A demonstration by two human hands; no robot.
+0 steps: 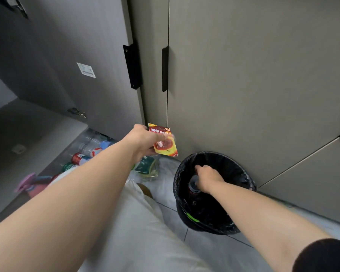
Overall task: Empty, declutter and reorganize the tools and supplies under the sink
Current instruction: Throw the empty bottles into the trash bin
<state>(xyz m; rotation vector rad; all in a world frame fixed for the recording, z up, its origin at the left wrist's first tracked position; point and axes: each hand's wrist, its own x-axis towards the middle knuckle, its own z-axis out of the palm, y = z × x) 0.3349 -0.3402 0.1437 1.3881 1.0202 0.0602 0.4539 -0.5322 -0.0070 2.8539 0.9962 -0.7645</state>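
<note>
My left hand (145,141) holds a red and yellow blister packet (164,143) up in front of the closed cabinet doors, just left of and above the bin. My right hand (206,178) reaches down inside a black bin (241,173) lined with a black bag. Its fingers curl over a dark bottle with a grey cap (193,185) that stands in the bin; whether they grip it is unclear. The cabinet under the sink is open at the left, and several bottles (86,154) lie on their sides on its floor.
The open cabinet door (77,55) swings out on the left, with a black handle (133,66). A pink and purple object (30,183) lies at the cabinet's front. A green packet in clear plastic (147,167) lies on the tiled floor beside my pale trouser leg (141,232).
</note>
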